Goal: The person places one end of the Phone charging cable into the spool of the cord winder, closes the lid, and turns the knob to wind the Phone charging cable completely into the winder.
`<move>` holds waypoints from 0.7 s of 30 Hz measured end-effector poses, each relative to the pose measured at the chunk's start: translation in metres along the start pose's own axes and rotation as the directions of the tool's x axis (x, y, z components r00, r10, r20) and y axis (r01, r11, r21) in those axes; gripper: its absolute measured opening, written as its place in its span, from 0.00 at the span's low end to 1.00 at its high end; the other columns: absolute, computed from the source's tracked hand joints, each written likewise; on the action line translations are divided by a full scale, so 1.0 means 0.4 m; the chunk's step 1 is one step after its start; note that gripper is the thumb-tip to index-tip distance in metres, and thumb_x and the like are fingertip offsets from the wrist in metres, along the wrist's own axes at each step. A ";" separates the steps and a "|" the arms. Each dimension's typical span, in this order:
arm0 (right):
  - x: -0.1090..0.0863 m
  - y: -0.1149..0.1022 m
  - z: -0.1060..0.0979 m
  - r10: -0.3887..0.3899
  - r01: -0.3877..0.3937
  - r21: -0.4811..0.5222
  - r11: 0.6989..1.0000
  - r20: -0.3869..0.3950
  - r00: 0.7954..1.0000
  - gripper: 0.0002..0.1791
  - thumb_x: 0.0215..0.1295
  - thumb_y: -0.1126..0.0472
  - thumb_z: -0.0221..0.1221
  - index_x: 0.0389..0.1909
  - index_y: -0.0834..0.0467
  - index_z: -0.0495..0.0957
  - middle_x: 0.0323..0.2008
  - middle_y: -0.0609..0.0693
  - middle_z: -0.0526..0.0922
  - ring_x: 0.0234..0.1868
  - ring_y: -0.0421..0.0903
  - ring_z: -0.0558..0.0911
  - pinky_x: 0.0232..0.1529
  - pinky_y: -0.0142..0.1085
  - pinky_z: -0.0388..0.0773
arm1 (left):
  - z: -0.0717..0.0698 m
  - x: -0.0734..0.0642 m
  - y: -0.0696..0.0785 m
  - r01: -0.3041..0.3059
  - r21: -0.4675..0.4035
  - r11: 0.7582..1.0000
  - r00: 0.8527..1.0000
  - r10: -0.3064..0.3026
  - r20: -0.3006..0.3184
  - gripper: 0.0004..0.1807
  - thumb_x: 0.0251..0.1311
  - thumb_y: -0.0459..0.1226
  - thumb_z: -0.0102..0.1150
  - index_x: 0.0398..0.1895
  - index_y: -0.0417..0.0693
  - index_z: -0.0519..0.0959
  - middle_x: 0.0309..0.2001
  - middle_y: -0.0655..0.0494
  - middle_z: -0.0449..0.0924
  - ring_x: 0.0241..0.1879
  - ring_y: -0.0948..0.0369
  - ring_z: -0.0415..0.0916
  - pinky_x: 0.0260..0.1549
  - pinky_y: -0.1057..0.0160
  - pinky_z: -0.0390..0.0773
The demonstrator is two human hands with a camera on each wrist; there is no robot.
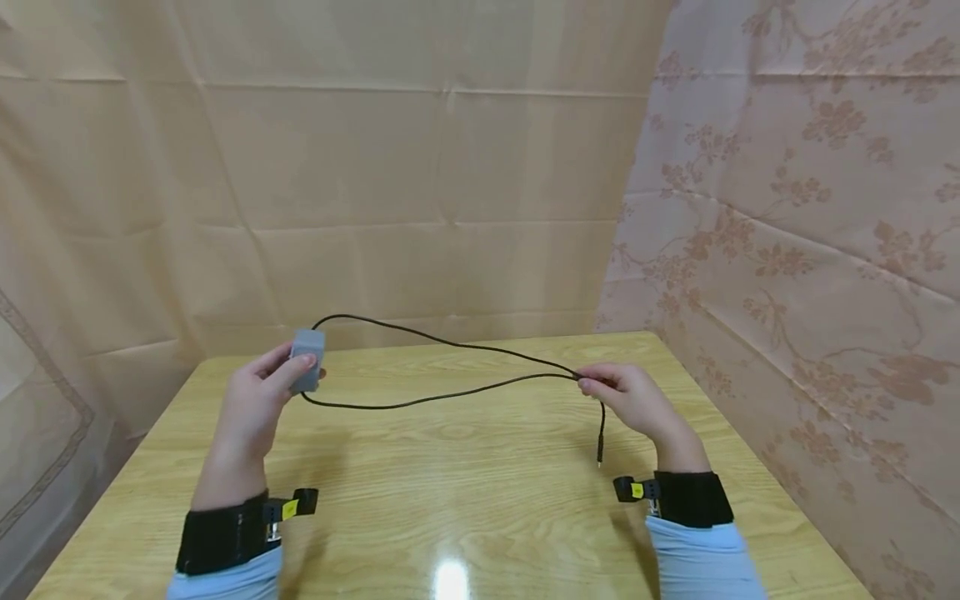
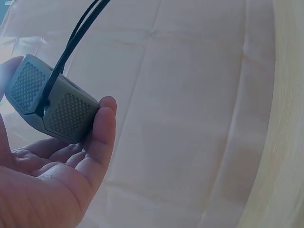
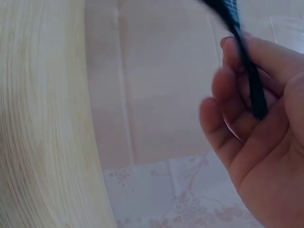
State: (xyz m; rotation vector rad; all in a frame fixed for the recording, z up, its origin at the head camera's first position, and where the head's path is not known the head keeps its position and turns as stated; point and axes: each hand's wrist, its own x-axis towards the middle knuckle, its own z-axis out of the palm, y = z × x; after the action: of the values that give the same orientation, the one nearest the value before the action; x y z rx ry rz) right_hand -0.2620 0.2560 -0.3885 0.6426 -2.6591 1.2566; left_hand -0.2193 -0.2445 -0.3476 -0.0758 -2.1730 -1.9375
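My left hand [image 1: 251, 404] grips a small grey-blue box [image 1: 311, 340] between thumb and fingers, raised above the table's left side. In the left wrist view the box [image 2: 71, 113] shows dimpled panels and a dark cord at its end. Thin black cable [image 1: 450, 342] leaves the box at top and bottom, and both strands stretch across to the right. There my right hand [image 1: 637, 404] pinches them together between thumb and fingertips. Below those fingers a short end hangs down, tipped with a slim black plug [image 1: 600, 450]. The right wrist view shows the cable [image 3: 256, 90] partly blurred.
A light wood-grain table [image 1: 450, 467] lies beneath both hands. Beige cloth [image 1: 375, 167] hangs behind it, and pink floral cloth [image 1: 810, 250] hangs along the right side. Both wrists wear black straps with small cameras.
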 end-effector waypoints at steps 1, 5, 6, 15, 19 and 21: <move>-0.002 0.001 -0.004 0.007 -0.007 0.010 1.000 0.004 1.000 0.15 0.77 0.61 0.58 0.56 0.64 0.83 0.40 0.53 0.86 0.40 0.48 0.83 0.40 0.38 0.80 | -0.003 0.000 -0.001 -0.002 -0.019 1.000 1.000 0.002 -0.005 0.37 0.70 0.46 0.63 0.74 0.33 0.65 0.55 0.54 0.78 0.45 0.62 0.85 0.64 0.48 0.67; -0.006 0.001 -0.014 0.053 -0.053 0.052 0.997 -0.009 0.999 0.15 0.76 0.60 0.58 0.54 0.64 0.83 0.31 0.51 0.82 0.32 0.50 0.81 0.28 0.35 0.72 | -0.012 0.002 -0.006 -0.010 -0.044 0.999 1.000 0.010 -0.014 0.36 0.69 0.45 0.64 0.73 0.32 0.66 0.51 0.61 0.81 0.44 0.61 0.85 0.56 0.60 0.72; -0.007 0.000 -0.017 0.067 -0.066 0.066 0.996 -0.018 0.998 0.15 0.76 0.59 0.59 0.53 0.64 0.84 0.30 0.51 0.81 0.30 0.50 0.80 0.25 0.35 0.70 | -0.015 0.003 -0.007 -0.009 -0.051 0.999 1.000 0.009 -0.015 0.36 0.69 0.45 0.64 0.73 0.32 0.66 0.50 0.62 0.81 0.44 0.61 0.85 0.57 0.59 0.72; -0.017 0.009 -0.032 0.083 -0.075 0.270 0.960 -0.019 0.996 0.15 0.76 0.61 0.59 0.54 0.67 0.83 0.33 0.58 0.84 0.33 0.47 0.82 0.35 0.33 0.75 | -0.030 0.003 -0.007 0.018 -0.094 0.995 0.999 -0.022 -0.037 0.38 0.69 0.45 0.65 0.74 0.32 0.64 0.51 0.60 0.79 0.43 0.63 0.85 0.67 0.34 0.54; -0.019 0.014 -0.034 0.059 -0.052 0.280 0.959 -0.020 0.998 0.15 0.75 0.62 0.59 0.54 0.67 0.83 0.33 0.61 0.85 0.36 0.46 0.83 0.35 0.32 0.73 | -0.030 0.002 -0.003 0.015 -0.089 0.996 0.999 -0.019 -0.045 0.38 0.69 0.44 0.65 0.73 0.31 0.65 0.51 0.60 0.79 0.43 0.63 0.85 0.67 0.35 0.55; -0.018 0.014 -0.033 0.062 -0.053 0.275 0.960 -0.025 0.998 0.15 0.75 0.62 0.59 0.54 0.67 0.83 0.33 0.60 0.85 0.36 0.46 0.83 0.36 0.31 0.74 | -0.030 0.001 -0.002 0.015 -0.092 0.996 0.999 -0.019 -0.049 0.38 0.68 0.44 0.66 0.73 0.30 0.65 0.49 0.62 0.79 0.43 0.64 0.85 0.67 0.34 0.55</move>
State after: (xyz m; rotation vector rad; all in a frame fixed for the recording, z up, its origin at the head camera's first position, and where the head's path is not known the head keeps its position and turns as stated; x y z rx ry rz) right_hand -0.2588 0.2715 -0.3863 0.5744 -2.5152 1.6560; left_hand -0.2184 -0.2565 -0.3471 -0.0240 -2.0603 -2.0253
